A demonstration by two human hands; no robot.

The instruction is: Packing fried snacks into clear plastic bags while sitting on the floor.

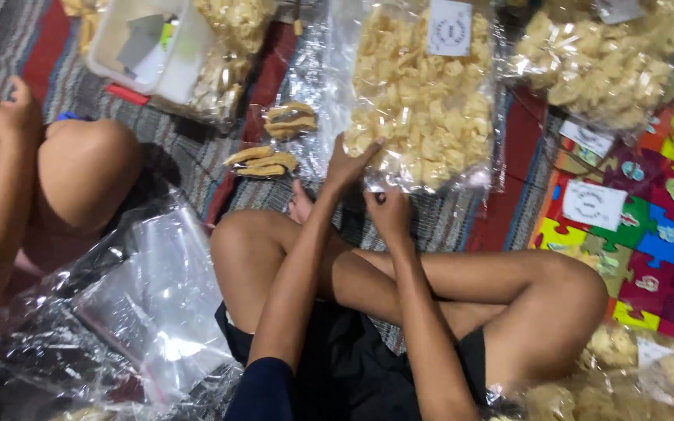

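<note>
Clear bag of crackers (423, 93) is full; both hands, left hand (350, 164) and right hand (389, 212), pinch its near edge, probably unsealed; empty bags (157, 304) wait left.

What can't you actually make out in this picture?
- Head view: right hand fingertips, curled under the cracker bag edge.
- White tub contents, blurred and cut by the top edge.
- Other person's hand, arm cut by the left edge.
- Clear bags, glare hides what's beneath.

A clear plastic bag (423, 93) full of pale crackers lies flat on the striped mat.
</note>
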